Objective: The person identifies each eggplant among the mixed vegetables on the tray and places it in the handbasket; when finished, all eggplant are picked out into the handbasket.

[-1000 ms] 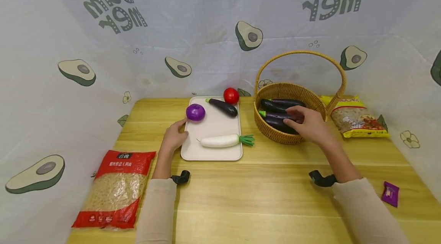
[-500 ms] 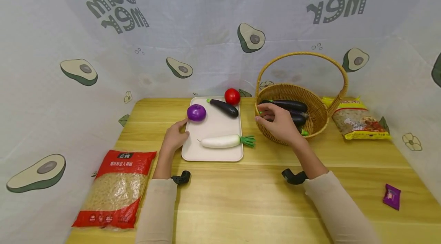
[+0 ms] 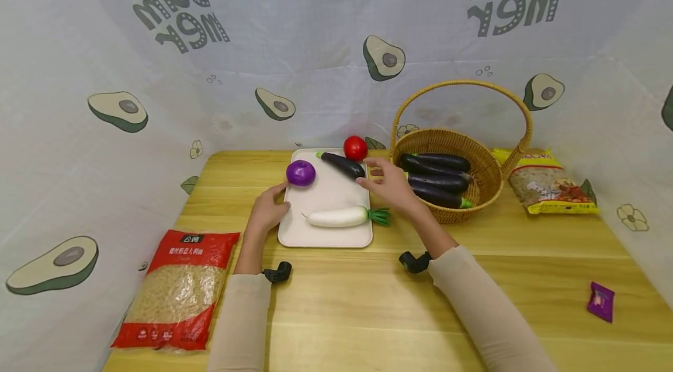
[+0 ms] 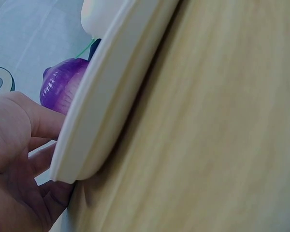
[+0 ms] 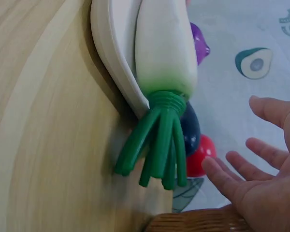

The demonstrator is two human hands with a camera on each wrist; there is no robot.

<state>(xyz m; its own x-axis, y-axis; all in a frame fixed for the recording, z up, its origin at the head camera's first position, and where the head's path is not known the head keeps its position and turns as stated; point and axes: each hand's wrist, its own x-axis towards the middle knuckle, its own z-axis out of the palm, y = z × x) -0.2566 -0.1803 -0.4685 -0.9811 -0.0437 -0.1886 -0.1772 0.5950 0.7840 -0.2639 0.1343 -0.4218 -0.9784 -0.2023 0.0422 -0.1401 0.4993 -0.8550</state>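
Observation:
My left hand (image 3: 267, 208) holds the left edge of a white tray (image 3: 326, 239), its fingers at the rim in the left wrist view. On the tray lie a purple onion (image 3: 301, 173), an eggplant (image 3: 343, 165) and a white radish (image 3: 337, 217), whose green top (image 3: 380, 216) sticks out past the right edge. A red tomato (image 3: 355, 148) sits at the tray's back right corner. My right hand (image 3: 391, 186), fingers spread and holding nothing, is over the tray's right edge, close to the eggplant's thick end and left of the wicker basket (image 3: 486, 185).
Several eggplants (image 3: 439, 180) lie in the basket, its tall handle (image 3: 462, 82) upright. Behind it on the right is a yellow food bag (image 3: 547, 182). A red pasta bag (image 3: 176, 290) lies at the left, a small purple packet (image 3: 601, 302) at the right. Printed cloth hangs behind the table.
My right hand has moved left from over the basket to the tray's right edge, uncovering the eggplants in the basket. My left hand and the things on the tray have stayed put.

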